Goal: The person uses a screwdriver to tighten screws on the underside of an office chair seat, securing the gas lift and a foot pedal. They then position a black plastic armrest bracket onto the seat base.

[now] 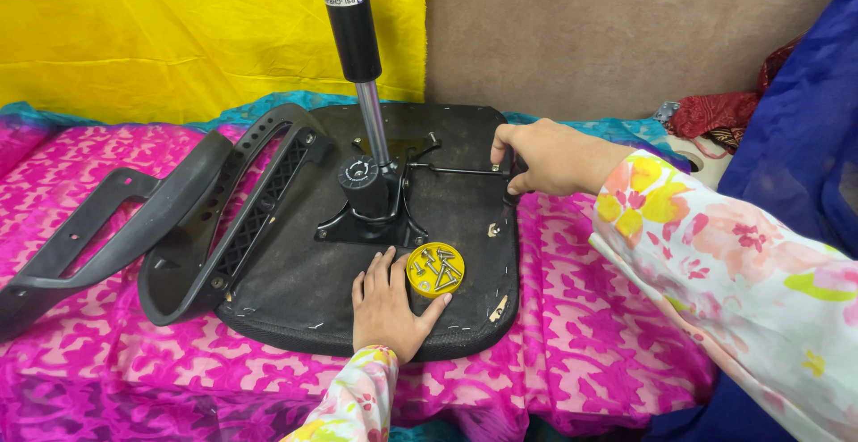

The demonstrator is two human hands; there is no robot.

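A pink patterned cloth (581,317) covers the surface, with one yellow cloth (179,40) hanging behind. Nearest, the left hand (389,308) lies flat, grip released, touching one round yellow dish of screws (435,269) on one upturned black chair seat (295,272). Beyond stands one black gas cylinder (353,26) on its mounting plate. Farthest, the right hand (545,156), grip clenched, holds one thin black lever rod (447,170). Two black armrests (107,218) lie left.
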